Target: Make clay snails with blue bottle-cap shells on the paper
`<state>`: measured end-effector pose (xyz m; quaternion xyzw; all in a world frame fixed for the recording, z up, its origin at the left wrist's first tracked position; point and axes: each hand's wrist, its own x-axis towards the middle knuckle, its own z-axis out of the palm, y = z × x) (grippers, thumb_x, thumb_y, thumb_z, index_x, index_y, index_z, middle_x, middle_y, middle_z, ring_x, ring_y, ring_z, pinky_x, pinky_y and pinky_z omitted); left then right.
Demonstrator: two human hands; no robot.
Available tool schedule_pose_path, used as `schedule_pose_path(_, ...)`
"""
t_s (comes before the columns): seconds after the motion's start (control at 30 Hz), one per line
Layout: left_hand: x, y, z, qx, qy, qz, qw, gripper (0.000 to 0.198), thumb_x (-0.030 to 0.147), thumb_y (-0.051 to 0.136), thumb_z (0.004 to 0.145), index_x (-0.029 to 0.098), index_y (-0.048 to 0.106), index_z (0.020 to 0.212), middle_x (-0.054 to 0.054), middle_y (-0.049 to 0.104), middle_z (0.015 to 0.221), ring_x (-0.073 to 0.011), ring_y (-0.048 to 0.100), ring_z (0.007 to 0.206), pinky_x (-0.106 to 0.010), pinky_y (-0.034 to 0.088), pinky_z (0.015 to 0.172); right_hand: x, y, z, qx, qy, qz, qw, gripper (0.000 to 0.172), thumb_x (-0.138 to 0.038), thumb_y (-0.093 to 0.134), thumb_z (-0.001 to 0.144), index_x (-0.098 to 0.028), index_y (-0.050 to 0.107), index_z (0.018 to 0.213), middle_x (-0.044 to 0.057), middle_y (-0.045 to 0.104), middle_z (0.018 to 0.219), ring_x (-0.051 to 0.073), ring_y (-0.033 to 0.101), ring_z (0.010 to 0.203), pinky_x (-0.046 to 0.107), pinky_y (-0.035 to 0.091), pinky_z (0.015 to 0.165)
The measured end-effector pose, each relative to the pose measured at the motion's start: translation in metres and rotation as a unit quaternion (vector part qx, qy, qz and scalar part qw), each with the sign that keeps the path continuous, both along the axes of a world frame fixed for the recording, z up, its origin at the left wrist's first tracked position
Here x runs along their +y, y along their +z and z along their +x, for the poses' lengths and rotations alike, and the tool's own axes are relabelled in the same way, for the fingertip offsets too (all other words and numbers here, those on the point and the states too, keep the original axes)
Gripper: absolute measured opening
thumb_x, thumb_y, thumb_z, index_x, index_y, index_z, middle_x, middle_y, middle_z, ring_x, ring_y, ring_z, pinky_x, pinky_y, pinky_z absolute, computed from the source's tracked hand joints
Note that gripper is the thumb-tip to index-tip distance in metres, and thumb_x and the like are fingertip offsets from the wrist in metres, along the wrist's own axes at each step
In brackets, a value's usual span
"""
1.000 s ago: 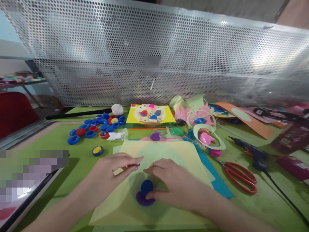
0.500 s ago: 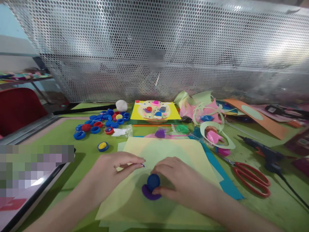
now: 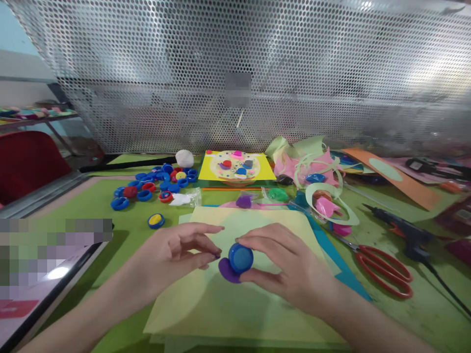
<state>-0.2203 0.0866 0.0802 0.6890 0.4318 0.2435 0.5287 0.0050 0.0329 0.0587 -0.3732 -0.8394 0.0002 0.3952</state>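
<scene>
My right hand grips a blue bottle cap between thumb and fingers, lifted and tilted so its hollow faces me. A flat purple clay piece clings to the cap's lower left side. My left hand hovers just left of it, fingers curled, with a tiny purple bit at the fingertips touching the clay's edge. Both hands are above a pale yellow-green paper sheet lying on the green table.
Several blue and red bottle caps lie at the back left, one with yellow clay nearer. A decorated yellow card, paper scraps, red scissors and a glue gun sit behind and right. A perforated metal screen backs the table.
My right hand has lifted the blue cap with the purple clay off the paper and turned its hollow side toward me. My left hand has moved in closer to it.
</scene>
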Motion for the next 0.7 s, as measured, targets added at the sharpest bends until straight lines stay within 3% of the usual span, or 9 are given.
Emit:
schedule_pose_path(0.47,-0.001,-0.0052,0.0002,-0.015,-0.051,0.009,0.999,0.03,0.022,0.059,0.08,0.028,0.06,0.11,0.003,0.072,0.084,-0.014,0.068,0.081,-0.026,0.053,0.076,-0.0004,0.0013,-0.0003,-0.021,0.002,-0.007,1.0,0.032,-0.034,0.064,0.084,-0.015,0.059,0.109,0.007,0.068,0.101,0.017,0.062,0.089,0.031,0.052,0.08)
schedule_pose_path(0.7,-0.0045,0.0015,0.0013,-0.047,-0.059,-0.06,0.995,0.029,0.029,0.058,0.084,0.028,0.058,0.113,0.002,0.069,0.086,-0.0144,0.066,0.079,-0.027,0.054,0.07,-0.0001,0.0018,-0.0007,-0.014,0.003,0.004,1.0,0.031,-0.033,0.064,0.084,-0.015,0.059,0.108,0.008,0.069,0.099,0.018,0.063,0.088,0.031,0.052,0.079)
